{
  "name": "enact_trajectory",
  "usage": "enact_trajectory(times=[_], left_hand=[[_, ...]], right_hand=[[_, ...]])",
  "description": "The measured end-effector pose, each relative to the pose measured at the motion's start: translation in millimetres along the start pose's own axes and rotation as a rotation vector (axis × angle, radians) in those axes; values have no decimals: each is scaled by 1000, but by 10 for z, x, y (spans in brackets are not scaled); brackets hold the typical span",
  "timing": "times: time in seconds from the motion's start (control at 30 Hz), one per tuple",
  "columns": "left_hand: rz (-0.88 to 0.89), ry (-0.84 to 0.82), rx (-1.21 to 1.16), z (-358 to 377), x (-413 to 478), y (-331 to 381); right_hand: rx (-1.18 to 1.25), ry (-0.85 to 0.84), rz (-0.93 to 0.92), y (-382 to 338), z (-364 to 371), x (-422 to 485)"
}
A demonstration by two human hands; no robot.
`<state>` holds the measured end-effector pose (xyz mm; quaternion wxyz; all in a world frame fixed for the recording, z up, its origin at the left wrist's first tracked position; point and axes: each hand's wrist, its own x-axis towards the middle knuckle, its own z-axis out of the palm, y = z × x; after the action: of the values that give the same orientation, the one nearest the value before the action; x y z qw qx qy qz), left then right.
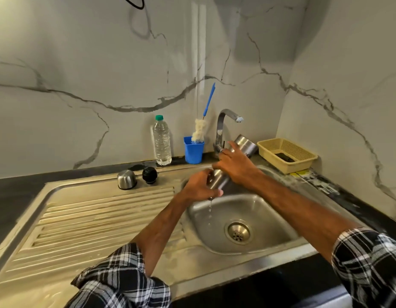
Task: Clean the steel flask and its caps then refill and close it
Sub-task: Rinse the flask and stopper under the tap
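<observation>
Flask (247, 143) hangs tilted over the sink (270, 210), just in front of the tap (228, 117), w/ its base up by the tap's stem and its mouth pointing down and left. L hand (199, 187) grips the mouth end, fingers curled close together round the steel, thumb tip showing underneath. R hand (236, 166) holds the mid-body from above, fingers wrapped over it, one finger stretched up along the steel toward the base. A thin trickle (210, 207) drops from the mouth into the basin, falling left of the drain (238, 232), which lies well in front of the tap. Hands + flask hide the tap's foot, so what sits there can't be told. Left of the tap, on the top edge of the drainboard (92, 218), the steel cap (126, 178) stands dome-up w/ the black cap (149, 175) just beside it, a small gap btw them. Further back, left of the tap by the wall, a clear bottle (162, 141) w/ green lid stands upright. Btw bottle and tap is a blue cup (193, 152) w/ a brush (199, 130) in it, bristles down, blue handle leaning toward the tap. Right of the tap is a yellow basket (303, 160) w/ sth dark inside, too unclear to name. Plaid sleeves (126, 283) are rolled up on both arms.
</observation>
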<state>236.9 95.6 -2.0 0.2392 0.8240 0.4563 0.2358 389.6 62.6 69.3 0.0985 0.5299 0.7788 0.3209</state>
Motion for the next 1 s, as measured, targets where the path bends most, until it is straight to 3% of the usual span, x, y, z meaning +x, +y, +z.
enact_trajectory(times=[0.17,0.3,0.47,0.57,0.67,0.8,1.0], left_hand=[[-56,82,-150,27,-42,102],[-143,102,-282,10,-64,97],[-194,137,-370,28,-163,41],[-176,157,-357,38,-203,22],[-130,158,-332,17,-270,88],[-110,179,-351,-35,-345,106],[-120,213,-210,-360,-280,13]], right_hand=[[-89,73,-52,38,-236,-38],[91,263,24,148,-166,-70],[768,522,378,28,8,-261],[1350,268,630,-196,82,-277],[1672,100,631,-379,56,-202],[1722,196,675,-410,7,-41],[1527,367,615,-90,-387,220]])
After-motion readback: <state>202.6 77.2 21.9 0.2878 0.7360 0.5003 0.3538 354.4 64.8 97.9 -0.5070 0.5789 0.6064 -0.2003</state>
